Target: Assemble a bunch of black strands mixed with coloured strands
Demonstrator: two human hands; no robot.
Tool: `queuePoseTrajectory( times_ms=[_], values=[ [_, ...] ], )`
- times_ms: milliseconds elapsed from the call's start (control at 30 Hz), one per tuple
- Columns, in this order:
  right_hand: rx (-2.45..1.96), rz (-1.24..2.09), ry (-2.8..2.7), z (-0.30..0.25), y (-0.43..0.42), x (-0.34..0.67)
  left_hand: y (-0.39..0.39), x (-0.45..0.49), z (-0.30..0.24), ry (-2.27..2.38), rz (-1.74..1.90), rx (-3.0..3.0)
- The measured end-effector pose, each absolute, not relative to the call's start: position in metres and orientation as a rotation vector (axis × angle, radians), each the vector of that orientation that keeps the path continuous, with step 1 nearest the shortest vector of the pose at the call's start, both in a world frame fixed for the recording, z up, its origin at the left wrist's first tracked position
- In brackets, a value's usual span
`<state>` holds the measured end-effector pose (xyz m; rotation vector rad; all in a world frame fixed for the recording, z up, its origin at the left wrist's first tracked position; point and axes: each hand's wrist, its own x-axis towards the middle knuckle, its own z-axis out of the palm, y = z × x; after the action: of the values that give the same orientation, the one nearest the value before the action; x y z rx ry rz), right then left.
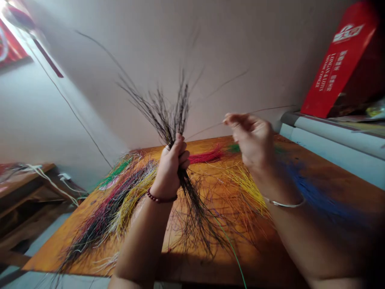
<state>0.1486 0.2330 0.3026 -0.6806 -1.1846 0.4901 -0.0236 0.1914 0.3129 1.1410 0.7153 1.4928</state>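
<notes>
Left hand (172,168) is clenched in a tight fist around the middle of a dark bunch (170,116) of thin, stiff strands, lifting it clear of the bench (42,257), with the tips fanning out above the fist and the lower ends splaying down over the bench's middle. A bead bracelet (161,197) circles that wrist. Right hand (251,140) is raised just beside the bunch, its thumb and forefinger pressed together in a pinch on one long, fine strand (207,129), which stretches out on both sides of the pinch and reaches toward the bunch, though its exact end there is hard to tell. A silver bangle (284,204) sits on that wrist. The work in hand looks like handling single strands from the held bunch. Below, loose strands cover much of the bench: red strands (206,156) near the far edge, yellow strands (245,188) under the right hand, blue strands (315,196) toward the right edge, and a mixed heap (99,216) of dark red and yellow toward the left corner, while a green strand (231,249) runs down past the near edge
</notes>
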Motion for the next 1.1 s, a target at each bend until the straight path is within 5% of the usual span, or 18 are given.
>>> queuePoseTrajectory(
  times_ms=[167, 367, 600, 767, 1100],
  values=[
    [-0.684, 0.375, -0.898, 0.309, 0.255, 0.194, 0.177, -0.057, 0.34, 0.686, 1.701, 1.098],
    [-0.89, 0.736, -1.138, 0.287, 0.278, 0.166, 0.131, -0.076, 0.365, 0.612, 1.821, 1.088],
    [-1.018, 1.138, -1.613, 0.2, 0.268, 0.059, 0.109, -0.07, 0.369, 0.751, 1.811, 1.085],
    [-1.078, 1.13, -2.11, 0.155, 0.237, 0.023, 0.123, -0.067, 0.359, 0.718, 1.721, 1.119],
    [-0.953, 0.738, -1.716, 0.277, 0.256, 0.143, 0.178, -0.054, 0.329, 0.865, 1.5, 1.221]
  ],
)
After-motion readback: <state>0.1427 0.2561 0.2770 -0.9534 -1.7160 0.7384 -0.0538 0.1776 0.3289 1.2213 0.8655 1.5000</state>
